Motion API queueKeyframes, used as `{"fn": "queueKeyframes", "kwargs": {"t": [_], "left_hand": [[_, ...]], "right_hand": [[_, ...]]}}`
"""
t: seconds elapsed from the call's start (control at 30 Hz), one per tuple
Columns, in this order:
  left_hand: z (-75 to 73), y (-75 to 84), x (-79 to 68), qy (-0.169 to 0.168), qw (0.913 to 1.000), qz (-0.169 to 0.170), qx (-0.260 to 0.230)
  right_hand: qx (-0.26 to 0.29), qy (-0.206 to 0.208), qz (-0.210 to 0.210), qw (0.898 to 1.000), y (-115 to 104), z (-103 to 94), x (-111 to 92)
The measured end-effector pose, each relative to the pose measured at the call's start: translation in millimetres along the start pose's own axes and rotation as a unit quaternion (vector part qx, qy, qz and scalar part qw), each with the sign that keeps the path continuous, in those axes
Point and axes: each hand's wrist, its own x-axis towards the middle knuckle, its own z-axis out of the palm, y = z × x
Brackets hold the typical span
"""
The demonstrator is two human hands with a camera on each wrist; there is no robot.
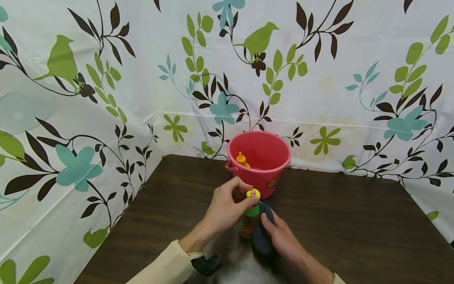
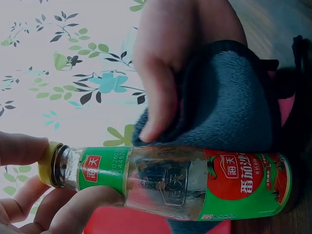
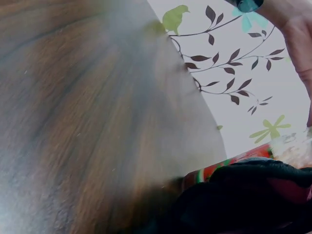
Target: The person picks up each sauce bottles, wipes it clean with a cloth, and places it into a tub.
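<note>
A clear glass sauce bottle [image 1: 247,228] with green and red labels stands upright on the table. My left hand [image 1: 224,205] pinches its yellow cap [image 1: 253,193] between thumb and fingers; in the left wrist view another finger lies along the bottle's upper label [image 2: 102,168]. My right hand [image 1: 285,240] grips a folded dark blue-grey cloth [image 1: 261,238], thumb on top, against the bottle's right side. The left wrist view shows the cloth's fuzzy face [image 2: 219,107] along the glass. In the right wrist view the dark cloth [image 3: 229,204] covers much of the bottle.
Just behind the bottle stands a pink bucket [image 1: 257,179], with a yellow squeeze bottle [image 1: 241,159] inside near its left rim. The dark wooden table [image 1: 347,221] reaches back to a patterned curtain [image 1: 312,98]. A black band [image 1: 205,265] is around my left wrist.
</note>
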Motion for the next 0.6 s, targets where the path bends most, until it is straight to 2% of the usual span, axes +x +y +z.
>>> {"fn": "queueKeyframes", "kwargs": {"t": [0.27,0.6], "left_hand": [[0.1,-1.4,-0.3,-0.001,1.0,0.004,-0.004],[0.5,-2.1,0.4,0.0,1.0,0.006,-0.006]], "right_hand": [[0.048,-0.001,-0.025,0.999,-14,4.2,-8],[0.065,0.002,-0.062,0.996,-39,3.9,-19]]}}
